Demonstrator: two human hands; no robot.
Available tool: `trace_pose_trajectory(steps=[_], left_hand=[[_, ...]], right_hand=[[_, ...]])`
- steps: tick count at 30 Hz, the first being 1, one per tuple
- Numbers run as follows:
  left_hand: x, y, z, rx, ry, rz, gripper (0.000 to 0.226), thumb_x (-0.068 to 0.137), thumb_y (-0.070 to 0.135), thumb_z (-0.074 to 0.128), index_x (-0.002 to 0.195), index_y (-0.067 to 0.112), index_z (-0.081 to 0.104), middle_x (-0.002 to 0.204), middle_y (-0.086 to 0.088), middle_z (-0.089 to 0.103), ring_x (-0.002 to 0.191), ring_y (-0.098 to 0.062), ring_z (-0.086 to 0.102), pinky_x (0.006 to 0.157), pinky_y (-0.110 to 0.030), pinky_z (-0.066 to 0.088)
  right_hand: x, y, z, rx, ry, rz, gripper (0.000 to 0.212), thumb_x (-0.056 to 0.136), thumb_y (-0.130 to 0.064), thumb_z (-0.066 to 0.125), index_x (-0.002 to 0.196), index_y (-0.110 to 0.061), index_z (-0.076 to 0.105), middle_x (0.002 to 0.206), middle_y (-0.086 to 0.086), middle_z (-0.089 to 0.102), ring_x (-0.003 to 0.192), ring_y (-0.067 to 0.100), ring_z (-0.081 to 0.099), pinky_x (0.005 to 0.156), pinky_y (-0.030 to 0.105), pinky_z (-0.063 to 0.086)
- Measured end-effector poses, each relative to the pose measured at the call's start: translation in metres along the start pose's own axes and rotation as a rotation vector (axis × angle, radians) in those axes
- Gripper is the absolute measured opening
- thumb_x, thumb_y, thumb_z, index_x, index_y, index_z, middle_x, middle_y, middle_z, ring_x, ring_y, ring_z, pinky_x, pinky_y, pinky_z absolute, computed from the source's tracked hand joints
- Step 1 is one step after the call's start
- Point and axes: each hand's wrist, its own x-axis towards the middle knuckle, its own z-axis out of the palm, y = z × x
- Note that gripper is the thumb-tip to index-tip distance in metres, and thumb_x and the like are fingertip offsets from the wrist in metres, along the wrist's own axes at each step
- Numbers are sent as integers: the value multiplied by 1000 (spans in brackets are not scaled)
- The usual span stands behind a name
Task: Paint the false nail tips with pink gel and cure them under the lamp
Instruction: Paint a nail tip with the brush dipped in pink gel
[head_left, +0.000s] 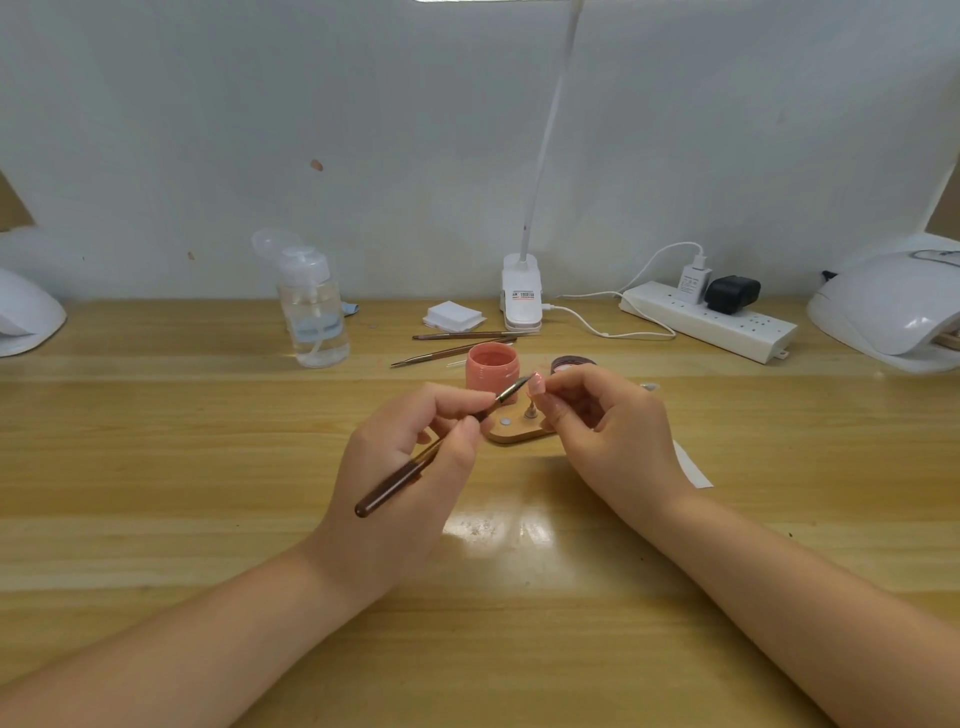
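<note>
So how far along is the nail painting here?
Prep looks done: the pink gel jar stands open. In hand: the left hand strokes a brush on the nail tip pinched by the right hand. Left: curing under the lamp.

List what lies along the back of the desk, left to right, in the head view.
White lamp housing → clear pump bottle → stack of white pads → clip lamp base → power strip → white curing lamp.
</note>
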Motion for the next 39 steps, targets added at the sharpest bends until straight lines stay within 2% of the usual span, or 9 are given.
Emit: trace_pose_trajectory(steps=[4,12,14,17,21,24,27,33,39], left_hand=[[1,-1,0,51,-52,14,24,84,32,51,97,23,70,87,11,71,88,-15,64,77,-23,47],[1,2,0,44,-40,35,26,84,34,48,98,25,69,88,11,71,90,-15,63,78,-15,43],[0,1,0,67,-51,14,20,82,29,51,90,24,69,82,14,70,84,-9,63,74,-13,43],[4,2,-2,24,4,-56,17,81,17,51,83,22,67,77,15,70,75,-3,63,65,-8,44],[33,7,-8,-97,127,-200,10,86,16,54,87,23,61,69,11,70,61,-3,59,57,-20,48],[66,6,-15,-1,187,-220,12,93,14,54,85,19,61,61,12,67,53,-4,53,54,-21,45],[102,4,-17,147,79,-343,14,86,16,58,78,10,67,52,9,64,50,-6,50,57,-26,44],[150,0,-1,268,-165,-536,15,85,12,58,72,9,66,47,4,63,32,2,50,34,-9,33],[151,-13,13,357,-324,-649,8,84,15,62,89,9,64,59,3,69,53,-9,50,37,-14,32]], right_hand=[[0,1,0,-7,8,7,14,86,-7,69,90,-20,69,76,-3,70,71,10,68,70,37,57],[0,1,0,12,-1,24,10,86,-7,69,92,-15,71,77,0,71,72,14,69,70,42,57],[0,1,0,12,-4,40,8,87,-9,69,92,-13,71,76,0,71,72,14,68,71,42,57],[1,3,0,33,4,79,7,86,-10,70,92,-15,71,77,0,71,72,16,69,72,43,57],[1,2,1,42,-6,84,8,86,-8,69,93,-13,72,78,1,71,73,18,69,72,43,56],[2,1,1,41,-12,70,9,86,-8,69,93,-11,72,78,1,71,73,18,69,71,42,56],[1,0,1,58,-5,65,7,86,-8,70,91,-12,72,76,0,70,70,19,68,69,42,56],[0,-2,2,81,6,70,5,85,-10,70,86,-15,71,72,-4,69,67,18,67,67,43,55],[0,-3,3,63,23,64,4,85,-11,70,83,-14,72,68,-6,68,63,15,66,65,38,56]])
